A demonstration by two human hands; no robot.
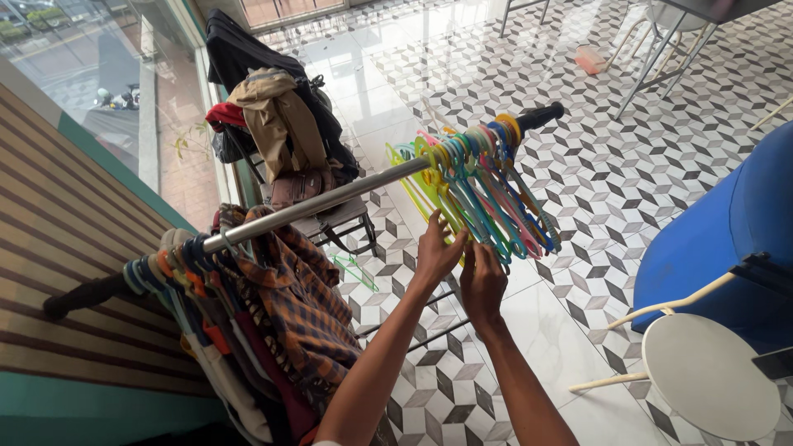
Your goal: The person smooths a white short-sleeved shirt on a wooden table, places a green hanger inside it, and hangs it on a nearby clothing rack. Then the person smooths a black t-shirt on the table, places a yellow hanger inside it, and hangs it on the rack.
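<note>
A metal clothes rail (347,194) runs from lower left to upper right. Several empty plastic hangers (487,186) in green, blue, pink and yellow hang bunched near its far end. My left hand (438,248) and my right hand (483,281) reach up side by side to the lower edges of these hangers, fingers on the green and blue ones. Whether either hand grips a hanger firmly is unclear. Clothes (248,322), among them a plaid shirt, hang at the rail's near end.
A chair (330,223) piled with garments and a bag stands behind the rail by the window. A round white stool (710,376) and a blue rounded object (727,239) sit at right. Table and chair legs (652,58) stand on the patterned tile floor farther back.
</note>
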